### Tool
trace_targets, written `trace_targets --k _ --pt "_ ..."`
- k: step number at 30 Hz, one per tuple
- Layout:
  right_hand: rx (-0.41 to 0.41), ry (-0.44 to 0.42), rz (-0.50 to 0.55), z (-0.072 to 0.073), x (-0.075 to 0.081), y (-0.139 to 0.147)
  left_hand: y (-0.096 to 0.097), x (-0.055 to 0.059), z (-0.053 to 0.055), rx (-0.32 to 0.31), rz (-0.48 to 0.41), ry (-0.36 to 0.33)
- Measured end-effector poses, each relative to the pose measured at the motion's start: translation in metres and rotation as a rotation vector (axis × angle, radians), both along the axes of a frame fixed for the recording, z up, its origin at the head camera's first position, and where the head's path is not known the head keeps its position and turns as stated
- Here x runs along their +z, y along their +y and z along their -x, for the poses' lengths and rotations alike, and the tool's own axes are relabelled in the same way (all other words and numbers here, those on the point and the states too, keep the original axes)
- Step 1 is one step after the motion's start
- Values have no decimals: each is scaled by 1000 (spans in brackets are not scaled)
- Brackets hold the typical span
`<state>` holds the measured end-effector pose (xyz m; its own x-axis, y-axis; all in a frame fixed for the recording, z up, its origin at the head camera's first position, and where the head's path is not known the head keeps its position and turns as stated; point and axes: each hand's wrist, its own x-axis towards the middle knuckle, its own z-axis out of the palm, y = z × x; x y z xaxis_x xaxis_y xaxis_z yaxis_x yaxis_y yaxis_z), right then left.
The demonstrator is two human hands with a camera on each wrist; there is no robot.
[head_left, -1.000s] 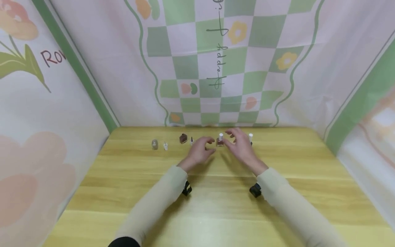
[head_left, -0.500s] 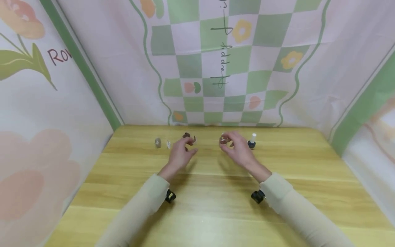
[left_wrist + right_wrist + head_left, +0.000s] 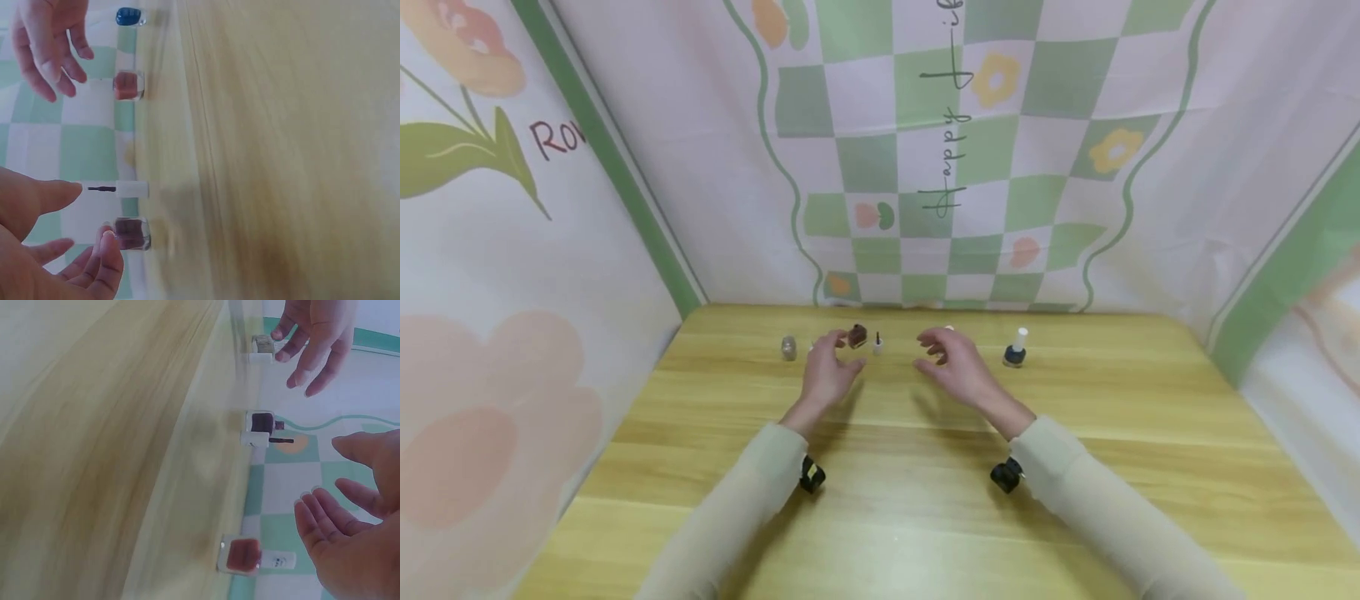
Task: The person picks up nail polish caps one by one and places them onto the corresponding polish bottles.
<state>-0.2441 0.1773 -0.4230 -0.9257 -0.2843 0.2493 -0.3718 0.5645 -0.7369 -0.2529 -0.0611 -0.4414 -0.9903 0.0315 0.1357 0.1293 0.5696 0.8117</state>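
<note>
My left hand [image 3: 827, 372] hovers with thumb and fingers apart around the front of an uncapped dark brown nail polish bottle [image 3: 857, 336], holding nothing. Right of that bottle, its white cap [image 3: 877, 345] stands on end with the dark brush pointing up, close to my left thumb in the left wrist view. My right hand [image 3: 958, 371] is loosely curved in the air, its fingers also apart and nothing between them. Behind it, mostly hidden in the head view, stands a capped reddish-brown nail polish bottle [image 3: 242, 555], clear of the fingers in the right wrist view.
An uncapped silvery nail polish bottle [image 3: 788, 348] stands at the row's left end, its white cap [image 3: 261, 357] beside it. A dark blue nail polish bottle [image 3: 1015, 356] with a white cap is at the right end. Behind the wooden table [image 3: 895, 475] hangs a checkered curtain [image 3: 925, 167].
My left hand has moved left, away from the middle, to the dark brown bottle. My right hand has come off the reddish-brown bottle and shifted slightly left. The bottles stand where they were.
</note>
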Motion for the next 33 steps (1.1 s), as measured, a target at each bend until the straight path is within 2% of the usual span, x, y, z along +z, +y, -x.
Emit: trace_targets --k 6,13,16,20,25,33 --pt "20 -89 6 9 -6 -10 6 -7 10 19 -10 -20" --pt "22 -173 10 24 -16 -22 14 -18 24 42 -60 -93" --pt "7 -211 9 29 -19 -28 15 -22 30 59 -42 -107" --pt "-13 -227 13 35 -23 -31 18 -23 37 59 -20 -112" --pt "-18 -249 30 44 -27 -34 21 -22 43 62 -50 -122" --pt "-34 -268 56 57 -35 -41 22 -24 49 75 -37 -121"
